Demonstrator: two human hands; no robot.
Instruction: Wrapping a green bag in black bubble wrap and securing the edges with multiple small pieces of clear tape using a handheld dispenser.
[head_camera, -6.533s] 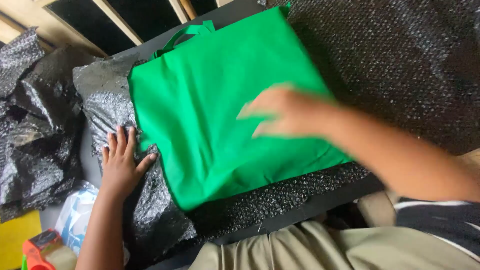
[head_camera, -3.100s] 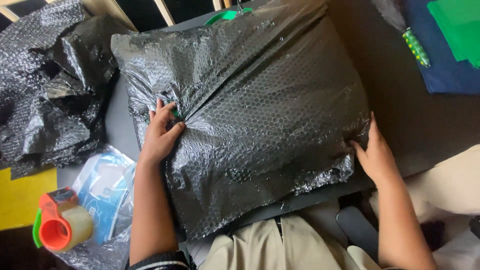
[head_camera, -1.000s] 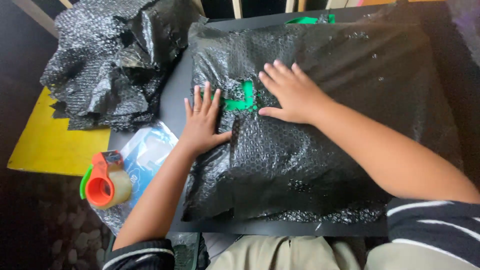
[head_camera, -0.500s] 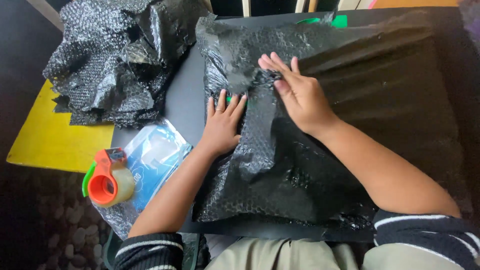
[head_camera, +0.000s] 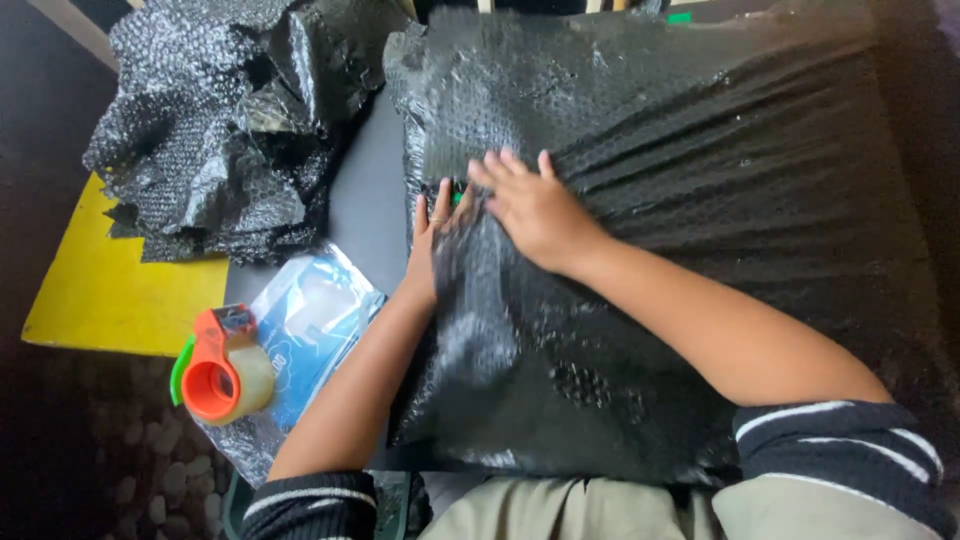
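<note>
My right forearm crosses in from the near right corner of the dark table (head_camera: 372, 190), angled over the big parcel wrapped in black bubble wrap (head_camera: 700, 180), and my right hand (head_camera: 530, 205) lies palm down on it, fingers spread flat and unclenched, pressing a flap of the wrap rather than gripping anything. My left arm comes up from the near edge along the parcel's left side; my left hand (head_camera: 432, 240) is partly tucked under that same flap, fingers straight and pointing to the far edge, resting on the parcel where a sliver of green (head_camera: 458, 197) peeks out between my two hands. The parcel covers most of the table, running past the far edge of the picture and close to the near edge. Bare table shows only in a narrow strip on its left. Beyond that strip a loose heap of bubble wrap (head_camera: 210, 120) sits at the far left corner, partly over a yellow board (head_camera: 110, 300). Near my left elbow lie a clear blue packet (head_camera: 310, 320) and an orange tape dispenser (head_camera: 222, 368), touching each other.
</note>
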